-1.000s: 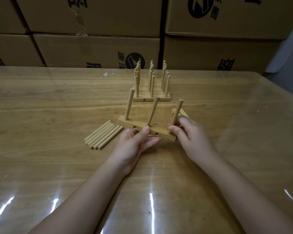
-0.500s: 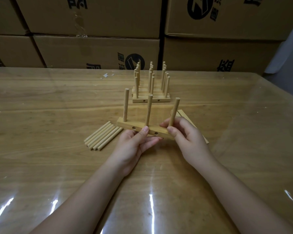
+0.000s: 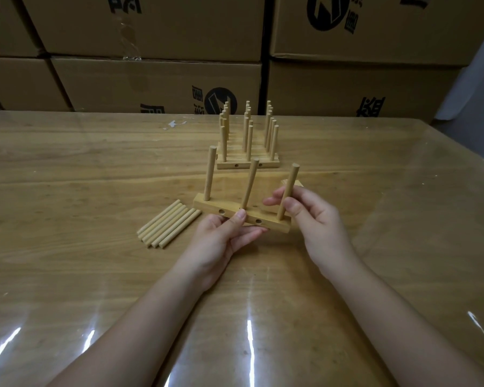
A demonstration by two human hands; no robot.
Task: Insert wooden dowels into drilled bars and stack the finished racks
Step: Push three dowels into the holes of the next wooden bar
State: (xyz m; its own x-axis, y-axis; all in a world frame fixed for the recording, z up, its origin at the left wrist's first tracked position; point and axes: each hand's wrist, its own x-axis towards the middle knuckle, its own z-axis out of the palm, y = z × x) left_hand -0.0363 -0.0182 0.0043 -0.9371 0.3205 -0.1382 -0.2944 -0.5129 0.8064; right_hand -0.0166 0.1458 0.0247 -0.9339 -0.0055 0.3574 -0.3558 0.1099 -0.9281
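Your right grip (image 3: 316, 222) is pinching the right dowel (image 3: 289, 191) low on its shaft, thumb in front and fingers curling round behind, just above where it's going into the bar (image 3: 211, 208). Your left grip (image 3: 221, 238) is holding that bar near its middle, with the thumb pressing on the front face between the two side holes and the fingers tucking underneath. The bar's sitting right in front of you and dipping a bit toward its right end. I can't tell if its left corner is touching the table (image 3: 81, 169) or floating just over it.

Progress-wise, I'd say this rack is nearly there, since all three dowels are standing in their holes. The left dowel (image 3: 209, 174) is looking pretty straight. The middle dowel (image 3: 250, 184) is leaning a touch, so it's probably wanting one more push, and the one you're pinching might still be seating.

After that, this one's going onto the finished racks (image 3: 248, 163), which are lined up in a tight group just behind it.

You're not wrapping up yet though. A bunch of loose dowels (image 3: 168, 224) is lying side by side just left of the bar, and another bare bar (image 3: 298, 183) is peeking out behind your right fingers. So I'm guessing at least one more rack is waiting.
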